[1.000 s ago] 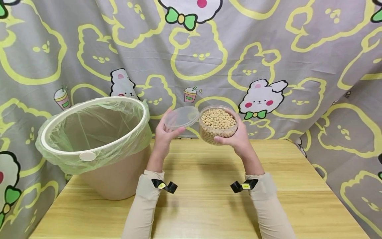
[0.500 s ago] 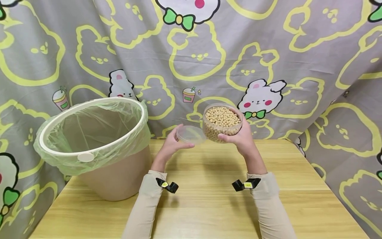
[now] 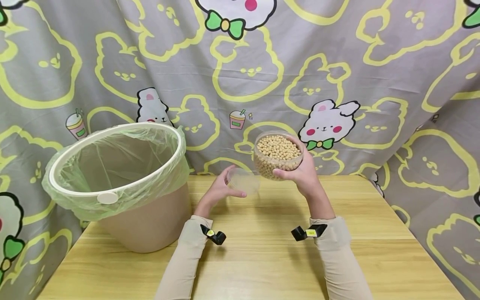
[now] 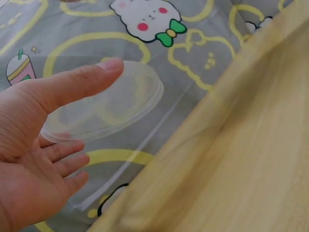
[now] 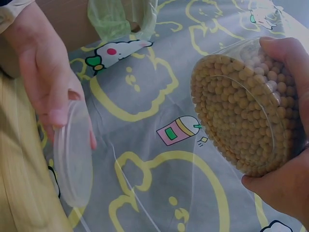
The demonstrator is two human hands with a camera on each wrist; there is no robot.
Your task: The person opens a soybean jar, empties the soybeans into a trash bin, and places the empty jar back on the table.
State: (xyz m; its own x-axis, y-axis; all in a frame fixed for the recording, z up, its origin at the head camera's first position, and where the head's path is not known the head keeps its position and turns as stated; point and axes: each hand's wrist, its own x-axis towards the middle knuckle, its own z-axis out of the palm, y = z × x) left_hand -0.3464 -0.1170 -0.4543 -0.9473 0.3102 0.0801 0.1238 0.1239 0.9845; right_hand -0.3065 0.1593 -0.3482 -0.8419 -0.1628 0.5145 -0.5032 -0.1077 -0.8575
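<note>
1. Head view: bin (image 3: 150, 225) standing on table (image 3: 255, 250), with green liner (image 3: 86, 200) folded over its rim; landmark for every place below.
2. Up in the air to the right of bin, well apart from it: jar (image 3: 267, 164), uncapped, mouth upward, nearly full of beans (image 3: 278, 146). Exact tilt hard to tell.
3. With right hand (image 3: 306, 171), gripping jar round its wall, on the side away from bin; thumb across the front, fingers mostly hidden behind in head view.
4. With left hand (image 3: 219, 188), right of bin and nearer to it than jar, pinching lid (image 3: 243, 181) by its edge between thumb and fingers; lower fingers loosely extended in left wrist view.
5. Lid likewise right of bin, lower than jar, and clearly apart from jar in right wrist view.
6. Behind bin: patterned curtain (image 3: 195, 66).
7. Step in hand, by judgement: handling jar and lid as 2 separate parts, with jar uncovered. Setting down not yet done.
8. Next move, by judgement: probably laying lid on table, right of bin, to free left hand. Calls for holding jar steady and level against spilling beans.
</note>
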